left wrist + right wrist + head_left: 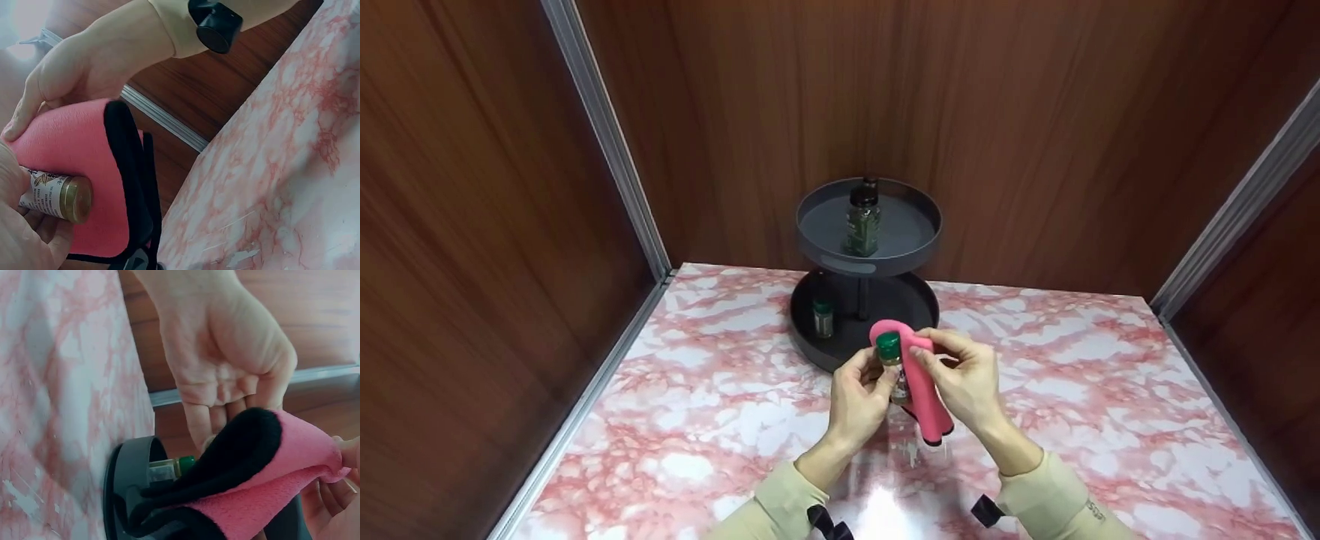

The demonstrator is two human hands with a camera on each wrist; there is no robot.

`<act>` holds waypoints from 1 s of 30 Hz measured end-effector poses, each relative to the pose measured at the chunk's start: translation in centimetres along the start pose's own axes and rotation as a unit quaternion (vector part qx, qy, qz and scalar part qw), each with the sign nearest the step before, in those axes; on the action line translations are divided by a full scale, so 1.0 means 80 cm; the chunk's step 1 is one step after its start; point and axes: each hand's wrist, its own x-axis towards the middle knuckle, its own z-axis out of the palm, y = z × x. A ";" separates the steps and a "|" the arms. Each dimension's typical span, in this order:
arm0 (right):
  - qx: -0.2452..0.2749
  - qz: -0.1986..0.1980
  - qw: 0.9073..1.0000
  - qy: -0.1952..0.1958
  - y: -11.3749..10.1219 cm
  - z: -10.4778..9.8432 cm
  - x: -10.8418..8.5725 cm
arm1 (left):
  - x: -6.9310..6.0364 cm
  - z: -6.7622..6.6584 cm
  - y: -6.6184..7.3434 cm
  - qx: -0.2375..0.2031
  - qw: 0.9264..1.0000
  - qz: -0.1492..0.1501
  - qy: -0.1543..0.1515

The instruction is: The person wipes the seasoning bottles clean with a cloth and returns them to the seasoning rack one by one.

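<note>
My left hand (856, 397) grips a small glass spice jar (889, 349) with a green cap, upright or slightly tilted above the table. A pink cloth (928, 401) with black edging hangs folded beside and behind the jar. Its upper edge is pinched between the thumb and fingers of my right hand (976, 379). In the left wrist view the jar's printed label and clear base (81, 199) show against the pink fabric (73, 132). The right wrist view has the cloth (298, 461) draped down from the fingers, covering the held jar.
Behind the hands stands a two-tier dark round tray stand (802, 337). A dark-capped jar (862, 229) stands on its upper tier with another behind it. A green-capped jar (823, 321) is in the lower tier. Wood-look panels enclose the pink-and-white marbled table (697, 420).
</note>
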 end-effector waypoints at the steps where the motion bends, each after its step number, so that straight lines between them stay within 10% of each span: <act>1: 0.001 -0.005 1.000 -0.001 0.002 0.001 -0.001 | 0.000 -0.001 0.000 -0.001 1.000 0.000 0.002; 12: -0.039 -0.012 0.998 -0.044 0.030 0.003 -0.038 | 0.004 -0.016 0.005 -0.010 0.999 0.012 0.051; 30: -0.012 -0.058 0.998 0.002 0.013 0.006 -0.017 | -0.005 -0.003 -0.005 0.024 0.999 0.031 0.017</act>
